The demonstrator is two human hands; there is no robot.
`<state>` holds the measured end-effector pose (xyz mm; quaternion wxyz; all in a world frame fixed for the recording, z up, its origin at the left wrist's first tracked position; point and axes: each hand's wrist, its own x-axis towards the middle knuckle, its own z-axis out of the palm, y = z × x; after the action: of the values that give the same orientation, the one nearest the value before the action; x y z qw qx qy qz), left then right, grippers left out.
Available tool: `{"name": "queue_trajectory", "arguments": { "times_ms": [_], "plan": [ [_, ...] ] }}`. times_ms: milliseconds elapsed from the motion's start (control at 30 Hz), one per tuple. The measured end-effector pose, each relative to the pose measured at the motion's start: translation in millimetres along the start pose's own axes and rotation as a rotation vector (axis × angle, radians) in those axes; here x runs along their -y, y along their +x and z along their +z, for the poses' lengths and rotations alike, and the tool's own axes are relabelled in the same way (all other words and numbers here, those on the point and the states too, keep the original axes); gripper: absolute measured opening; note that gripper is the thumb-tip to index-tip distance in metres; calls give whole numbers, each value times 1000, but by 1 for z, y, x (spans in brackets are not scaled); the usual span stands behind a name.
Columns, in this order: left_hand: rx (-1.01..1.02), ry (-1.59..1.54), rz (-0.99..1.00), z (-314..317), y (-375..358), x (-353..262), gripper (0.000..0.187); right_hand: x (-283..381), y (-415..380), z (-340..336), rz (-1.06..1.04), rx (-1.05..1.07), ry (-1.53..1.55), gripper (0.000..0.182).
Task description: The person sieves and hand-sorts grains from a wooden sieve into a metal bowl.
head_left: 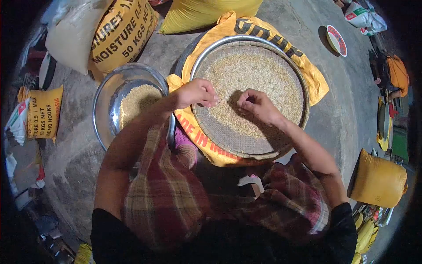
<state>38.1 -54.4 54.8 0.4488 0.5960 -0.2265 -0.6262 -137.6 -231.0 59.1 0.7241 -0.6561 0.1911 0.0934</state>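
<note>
A round woven tray [200, 119] holds a spread layer of pale grain [246, 66], thinner toward its near edge. Over the tray's left side is my left hand [198, 93], its fingertips pinched together. My right hand [260, 106] hovers above the middle of the grain, thumb pressed to curled fingers. Anything between either set of fingertips is too small to make out. Beneath the tray show a metal basin rim [206, 47] and a yellow printed sack [314, 81]. At the left, partly behind my left forearm, a steel bowl [105, 94] contains more grain [138, 97].
Printed yellow sacks stand at the upper left, one large sack [127, 35] close to the steel bowl. Another yellow sack [209, 13] is beyond the tray. A shallow dish [336, 40] lies on the concrete floor [338, 127] at right, and a full sack [379, 179] sits lower right.
</note>
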Motion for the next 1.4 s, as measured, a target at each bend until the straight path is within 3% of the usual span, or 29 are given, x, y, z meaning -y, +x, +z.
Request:
{"name": "queue_trajectory", "arguments": {
  "times_ms": [33,133,200,267,333,400,467,533,600,667,800,833,867,900,933,1000,1100,1133,1200,1233,1300,1400],
  "plan": [
    [1,4,0,0,-1,1,16,5,0,1,98,10,124,5],
    [53,-116,41,-2,-2,3,16,9,7,14,76,82,105,5],
    [119,-174,78,-2,-6,3,16,1,16,22,-195,107,-309,8],
    [181,-207,96,-1,-14,0,16,7,19,32,-334,87,-621,12],
    [215,-239,84,-1,-19,-2,16,3,22,39,-412,84,-734,13],
    [193,-179,74,-2,-15,6,17,3,24,41,-483,79,-849,15],
    [-46,292,3,7,-14,9,16,4,19,38,-549,27,-830,12],
    [-137,384,-6,15,-12,13,18,2,17,25,-472,54,-687,6],
    [-228,781,185,23,-11,11,18,-1,5,11,-265,28,-446,4],
    [-222,822,153,30,-5,15,18,12,-6,-4,240,98,48,5],
    [-181,819,158,31,2,20,17,3,-25,-11,252,23,250,8],
    [-174,819,154,29,3,21,17,3,-28,-12,231,67,138,7],
    [-116,586,59,25,5,20,16,1,-31,-10,231,65,142,7],
    [-54,354,-39,23,5,20,15,-1,-36,-3,61,101,-138,8],
    [-51,362,-40,21,4,20,15,-1,-37,2,-117,135,-422,9],
    [50,28,72,18,1,23,13,5,-39,10,-310,164,-716,16],
    [39,-12,87,16,1,24,15,-4,-41,14,-373,121,-788,15],
    [43,-9,83,15,3,23,15,-1,-41,12,-364,128,-781,12],
    [-170,249,120,11,10,16,16,2,-43,5,-348,136,-773,10],
    [-165,244,117,12,14,12,16,3,-44,-1,-256,99,-635,7],
    [-521,712,298,15,23,8,18,5,-46,-15,-98,98,-353,3],
    [-423,799,385,5,38,15,19,1,-49,-34,113,119,-128,9]
  ]
}}
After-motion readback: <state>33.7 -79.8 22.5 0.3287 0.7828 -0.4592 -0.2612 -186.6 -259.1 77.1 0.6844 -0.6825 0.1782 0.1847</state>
